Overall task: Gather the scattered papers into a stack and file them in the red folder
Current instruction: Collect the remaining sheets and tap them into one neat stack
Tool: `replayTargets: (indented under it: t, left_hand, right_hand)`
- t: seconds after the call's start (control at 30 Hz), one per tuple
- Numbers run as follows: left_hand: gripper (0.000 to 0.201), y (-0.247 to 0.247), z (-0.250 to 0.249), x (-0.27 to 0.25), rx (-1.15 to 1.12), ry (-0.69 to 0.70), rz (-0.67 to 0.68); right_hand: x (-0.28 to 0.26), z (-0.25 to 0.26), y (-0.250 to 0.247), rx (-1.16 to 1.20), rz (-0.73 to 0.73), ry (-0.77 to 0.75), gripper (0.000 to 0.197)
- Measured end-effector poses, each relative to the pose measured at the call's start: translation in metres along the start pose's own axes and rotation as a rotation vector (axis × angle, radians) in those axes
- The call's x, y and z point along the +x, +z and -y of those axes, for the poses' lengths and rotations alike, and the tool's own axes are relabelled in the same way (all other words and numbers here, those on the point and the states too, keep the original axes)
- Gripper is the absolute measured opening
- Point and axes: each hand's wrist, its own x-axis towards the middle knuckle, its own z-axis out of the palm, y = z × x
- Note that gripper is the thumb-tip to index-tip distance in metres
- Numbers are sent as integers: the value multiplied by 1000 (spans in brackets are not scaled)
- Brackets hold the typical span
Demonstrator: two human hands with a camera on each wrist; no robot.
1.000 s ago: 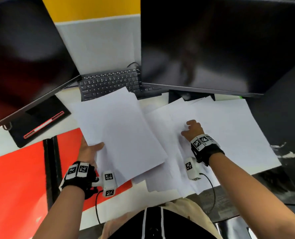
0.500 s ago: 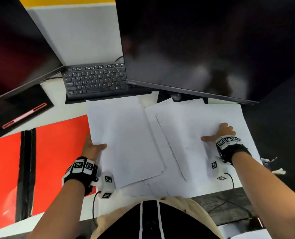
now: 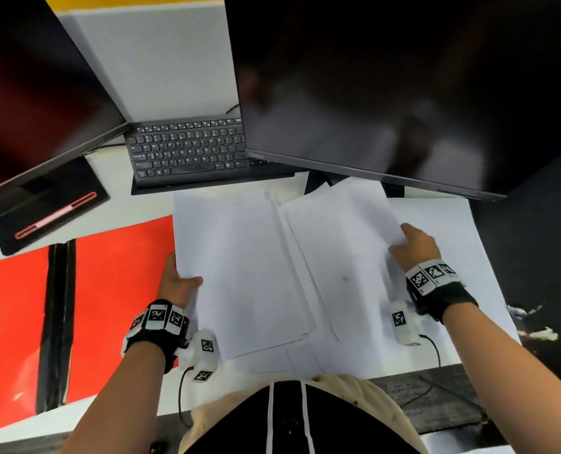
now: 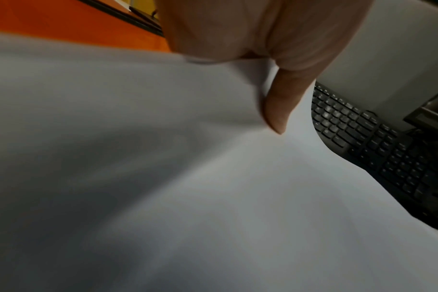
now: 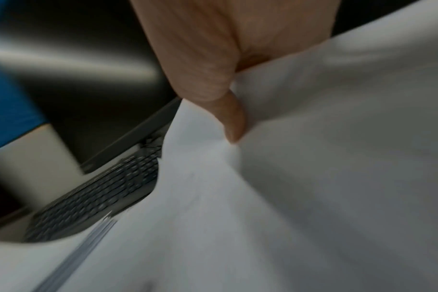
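Note:
Several white papers (image 3: 305,273) lie overlapping on the desk in front of me. My left hand (image 3: 177,280) grips the left edge of the left sheets (image 3: 236,267), thumb on top; the left wrist view shows that thumb (image 4: 280,106) pressed on the paper (image 4: 188,177), the fingers hidden beneath. My right hand (image 3: 413,247) pinches the right edge of a lifted bunch of sheets (image 3: 341,257); its thumb (image 5: 233,118) lies on the paper (image 5: 313,177) in the right wrist view. The open red folder (image 3: 108,290) lies flat to the left, partly under the left sheets.
A black keyboard (image 3: 187,149) sits behind the papers. Two dark monitors (image 3: 387,86) overhang the desk's back, the left one's stand base (image 3: 49,208) beside the folder. A black spine strip (image 3: 56,322) crosses the folder. The desk's front edge (image 3: 436,401) runs near my torso.
My right hand slid right across the papers, took hold of a bunch's right edge and lifted it. The left hand turned its sheets squarer to the desk.

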Motion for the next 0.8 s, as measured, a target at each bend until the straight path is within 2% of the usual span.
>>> replayTargets:
  t: [0.13, 0.2, 0.3, 0.37, 0.47, 0.6, 0.7, 0.8]
  left_hand:
    - [70, -27, 8, 5, -11, 5, -32]
    - [71, -41, 13, 5, -44, 4, -56]
    - [67, -60, 16, 0, -32, -9, -108]
    - [64, -70, 18, -4, -24, -8, -130]
    - [65, -81, 26, -7, 2, -29, -172]
    - [70, -77, 27, -10, -30, -58, -158]
    - [70, -70, 27, -8, -54, -79, -118]
    - [62, -60, 22, -14, -132, -122, -101]
  right_hand:
    - [-16, 18, -20, -80, -354, -344, 26]
    - [-16, 27, -31, -14, -416, -449, 30]
    - [-9, 40, -43, 175, -452, -534, 27]
    - [-4, 48, -49, 300, -479, -581, 31]
    - [-1, 64, -59, 405, -503, -574, 32]
    - [-3, 92, -82, 562, -525, -559, 27]
    - [-3, 115, -81, 639, -443, -466, 30]
    - [-2, 133, -46, 596, -301, -335, 27]
